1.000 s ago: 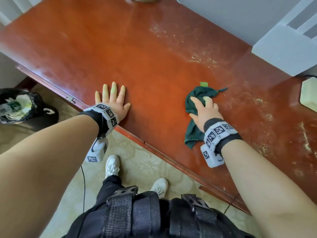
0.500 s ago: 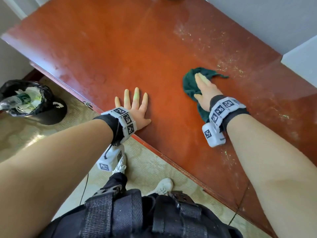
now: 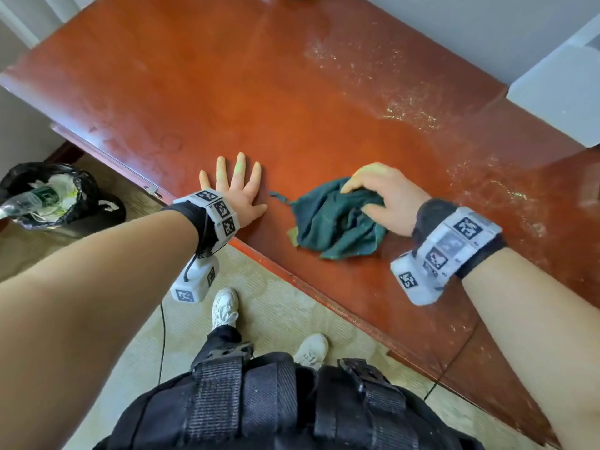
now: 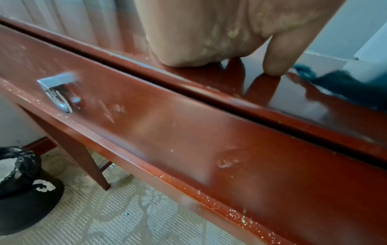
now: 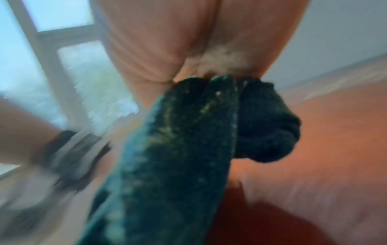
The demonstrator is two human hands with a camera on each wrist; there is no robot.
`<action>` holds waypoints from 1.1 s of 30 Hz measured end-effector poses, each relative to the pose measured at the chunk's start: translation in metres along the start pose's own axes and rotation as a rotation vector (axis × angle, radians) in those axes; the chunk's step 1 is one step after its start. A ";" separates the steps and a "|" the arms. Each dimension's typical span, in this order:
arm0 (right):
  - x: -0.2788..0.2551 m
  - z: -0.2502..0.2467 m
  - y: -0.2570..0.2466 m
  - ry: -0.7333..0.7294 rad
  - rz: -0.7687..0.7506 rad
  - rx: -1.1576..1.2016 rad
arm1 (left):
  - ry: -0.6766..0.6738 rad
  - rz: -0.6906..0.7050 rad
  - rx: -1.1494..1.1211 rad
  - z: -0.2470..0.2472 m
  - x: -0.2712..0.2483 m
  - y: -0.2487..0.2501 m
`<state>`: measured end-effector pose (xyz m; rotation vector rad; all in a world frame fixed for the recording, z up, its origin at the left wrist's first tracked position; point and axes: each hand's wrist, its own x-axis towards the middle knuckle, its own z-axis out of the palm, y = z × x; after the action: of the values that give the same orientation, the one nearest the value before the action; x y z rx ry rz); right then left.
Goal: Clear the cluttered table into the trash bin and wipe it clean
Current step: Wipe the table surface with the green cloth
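**Cloth on the surface, bin full at my left**

The bin (image 3: 61,196) stands on the carpet (image 3: 266,303) off the surface's left end, lined with a black bag. In it I see a clear plastic bottle (image 3: 27,199) with a green label lying on crumpled white paper.

My left hand (image 3: 235,190) lies flat on the surface (image 3: 227,76) near its front edge, fingers straight and spread, holding nothing; the left wrist view shows the thumb tip touching the glossy top. My right hand (image 3: 381,198) rests on the cloth (image 3: 334,222), fingers bent over its bunched upper edge; whether they grip it or only press down I cannot tell for certain, though the blurred right wrist view shows folds gathered under the palm. The cloth is dark green, crumpled, just right of my left hand and close to the front edge, with pale flecks on it.

The surface is red-brown lacquered wood. Pale dust and crumbs streak its far right part. A drawer front below carries a metal handle (image 4: 59,92). A pale wall lies behind.
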<state>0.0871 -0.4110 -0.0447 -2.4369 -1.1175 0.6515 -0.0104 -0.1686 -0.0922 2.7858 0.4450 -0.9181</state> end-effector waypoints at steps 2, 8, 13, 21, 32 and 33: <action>0.002 -0.011 0.035 0.161 0.287 -0.086 | 0.042 -0.021 0.010 0.003 -0.001 0.002; -0.013 0.006 0.064 0.063 0.550 -0.258 | 0.119 -0.024 -0.021 0.022 -0.022 0.036; -0.080 0.037 0.035 -0.296 0.037 -0.320 | 0.094 0.051 -0.005 0.052 -0.048 0.101; -0.163 -0.052 0.058 -0.086 0.121 -0.468 | 0.076 -0.046 -0.035 0.054 -0.046 0.116; -0.104 -0.010 0.127 -0.182 0.523 -0.284 | 0.050 -0.078 -0.040 0.051 -0.047 0.118; -0.100 -0.011 0.131 -0.190 0.511 -0.306 | 0.051 -0.079 -0.041 0.051 -0.047 0.119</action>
<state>0.1146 -0.5710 -0.0779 -3.0148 -0.6891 0.9371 -0.0352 -0.3039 -0.0960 2.7780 0.5785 -0.8449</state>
